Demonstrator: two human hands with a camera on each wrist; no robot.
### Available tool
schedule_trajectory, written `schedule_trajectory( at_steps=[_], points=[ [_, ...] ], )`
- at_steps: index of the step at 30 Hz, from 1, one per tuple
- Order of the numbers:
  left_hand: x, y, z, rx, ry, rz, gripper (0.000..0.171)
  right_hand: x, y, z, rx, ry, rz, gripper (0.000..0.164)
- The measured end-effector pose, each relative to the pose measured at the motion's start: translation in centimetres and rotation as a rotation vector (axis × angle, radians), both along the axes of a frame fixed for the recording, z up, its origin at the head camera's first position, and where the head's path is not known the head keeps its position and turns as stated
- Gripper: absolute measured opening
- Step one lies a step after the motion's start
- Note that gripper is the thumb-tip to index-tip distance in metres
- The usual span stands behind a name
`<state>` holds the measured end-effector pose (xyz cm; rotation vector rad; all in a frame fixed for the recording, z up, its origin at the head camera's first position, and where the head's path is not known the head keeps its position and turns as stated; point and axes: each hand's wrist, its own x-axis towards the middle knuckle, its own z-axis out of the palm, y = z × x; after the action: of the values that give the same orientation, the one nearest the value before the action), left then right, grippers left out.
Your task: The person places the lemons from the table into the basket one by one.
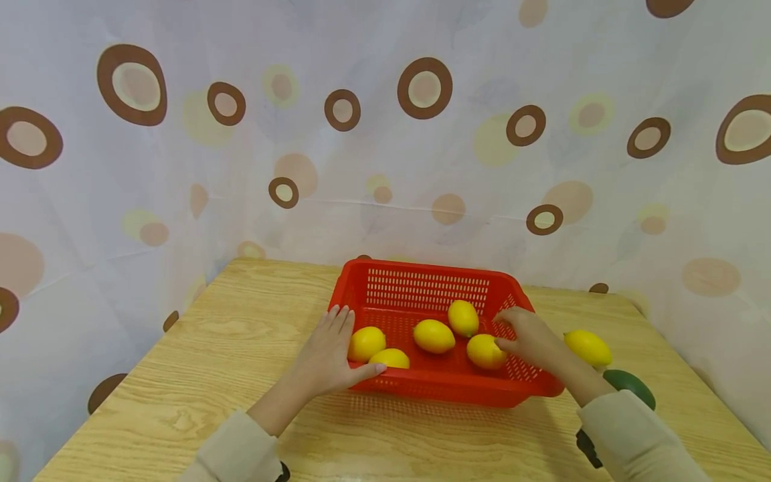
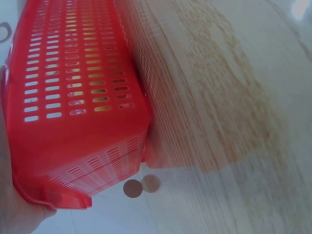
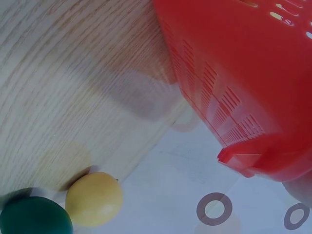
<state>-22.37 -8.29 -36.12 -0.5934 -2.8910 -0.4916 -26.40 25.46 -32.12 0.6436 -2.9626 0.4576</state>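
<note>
A red plastic basket (image 1: 434,387) with slotted walls stands on the table. Several yellow lemons (image 1: 434,336) lie inside it. My left hand (image 1: 325,351) rests on the basket's front left corner, fingers extended over the side rim and thumb along the front rim; in the left wrist view the hand (image 2: 14,209) shows only at the edge. My right hand (image 1: 530,339) reaches over the right rim, fingers and thumb apart. Its thumb tip overlaps the rightmost lemon (image 1: 484,353) in the head view. Only a sliver of the right hand (image 3: 298,189) appears in its wrist view.
Right of the basket, another lemon (image 1: 588,348) lies on the wooden table (image 1: 259,294). A dark green oval fruit (image 1: 629,387) lies nearer, partly behind my right forearm. A patterned curtain (image 1: 385,154) hangs behind the table.
</note>
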Motion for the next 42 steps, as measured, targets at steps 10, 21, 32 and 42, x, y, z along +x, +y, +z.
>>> schedule_trajectory(
  at_steps=[10,21,32,42],
  points=[
    [0.0,0.0,0.0,0.006,0.004,-0.002,0.096,0.3,0.4,-0.3,-0.061,0.115,-0.037,0.032],
    [0.0,0.0,0.1,0.001,0.015,0.0,0.096,0.6,0.9,-0.2,-0.138,0.161,-0.108,0.036],
    [-0.1,0.1,0.0,0.003,0.011,0.0,0.096,1.0,1.8,-0.1,-0.166,0.206,-0.155,0.037],
    [-0.1,0.0,-0.1,0.006,0.001,0.001,0.097,1.1,3.1,-0.7,-0.211,0.401,-0.131,0.027]
  ],
)
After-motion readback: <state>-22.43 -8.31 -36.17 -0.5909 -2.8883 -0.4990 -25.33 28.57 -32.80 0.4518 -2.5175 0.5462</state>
